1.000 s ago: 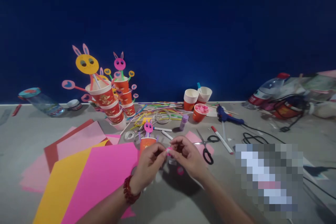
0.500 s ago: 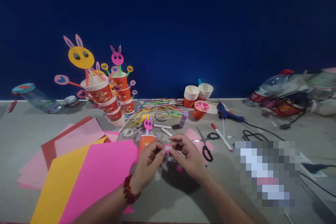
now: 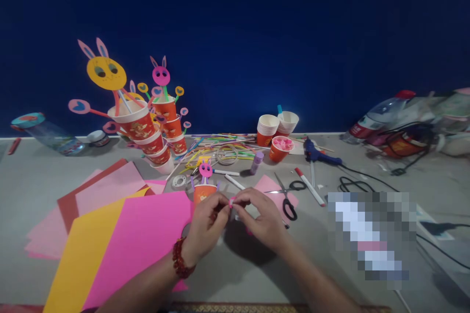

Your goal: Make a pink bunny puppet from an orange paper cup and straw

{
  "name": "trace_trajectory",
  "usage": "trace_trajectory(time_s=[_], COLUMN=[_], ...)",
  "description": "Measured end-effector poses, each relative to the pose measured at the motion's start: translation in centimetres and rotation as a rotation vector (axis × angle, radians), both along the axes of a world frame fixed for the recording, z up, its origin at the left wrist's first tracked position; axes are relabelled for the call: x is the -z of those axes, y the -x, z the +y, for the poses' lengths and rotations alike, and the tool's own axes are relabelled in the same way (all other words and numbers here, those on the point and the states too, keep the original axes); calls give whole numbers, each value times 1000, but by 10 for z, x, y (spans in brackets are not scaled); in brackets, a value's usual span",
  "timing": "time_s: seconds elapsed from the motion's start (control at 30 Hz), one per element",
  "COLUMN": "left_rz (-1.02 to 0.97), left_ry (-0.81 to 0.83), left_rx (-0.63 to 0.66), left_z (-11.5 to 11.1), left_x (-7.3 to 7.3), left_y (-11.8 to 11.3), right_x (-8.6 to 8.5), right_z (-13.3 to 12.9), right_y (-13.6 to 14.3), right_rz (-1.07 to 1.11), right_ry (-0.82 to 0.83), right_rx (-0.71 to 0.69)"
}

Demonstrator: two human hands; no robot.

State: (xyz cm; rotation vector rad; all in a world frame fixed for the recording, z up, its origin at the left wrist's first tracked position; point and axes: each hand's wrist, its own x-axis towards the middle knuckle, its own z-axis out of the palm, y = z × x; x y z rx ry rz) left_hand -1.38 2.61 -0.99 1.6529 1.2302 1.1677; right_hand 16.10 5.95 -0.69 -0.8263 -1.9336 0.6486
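Observation:
Between the fingertips of my left hand (image 3: 210,215) and my right hand (image 3: 259,212) is a small pink paper piece (image 3: 231,202) with a whitish patch on it. Both hands pinch it from opposite sides, just above the table. Right behind my left hand stands an orange paper cup (image 3: 204,192) with a pink bunny face (image 3: 206,169) on top and purple sticks at its sides. Another small pink piece (image 3: 249,231) lies mostly hidden under my right hand. Black-handled scissors (image 3: 289,209) rest on a light pink sheet (image 3: 270,185) to the right.
Colored paper sheets (image 3: 143,239) spread at the left, with stacked bunny cups (image 3: 137,127) behind. Colored sticks (image 3: 216,149), a glue stick (image 3: 257,163), a red-capped marker (image 3: 309,187) and a blue glue gun (image 3: 323,157) with its cord lie farther back. A bottle (image 3: 378,120) leans at right.
The pink piece has turned between my fingers and now shows less of its face. My right hand now covers more of the second pink piece. The view has shifted slightly.

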Motion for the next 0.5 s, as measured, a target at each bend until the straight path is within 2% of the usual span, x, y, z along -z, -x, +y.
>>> trace_trajectory(time_s=[0.27, 0.5], left_rz=[195, 356], left_ry=[-156, -247], left_rx=[1, 14], left_z=[0, -2], left_x=[-3, -7], left_y=[2, 4], right_x=[-5, 0], right_z=[1, 1], right_y=[-3, -4], right_rz=[-64, -105], right_ry=[-74, -104], right_rx=[-24, -34])
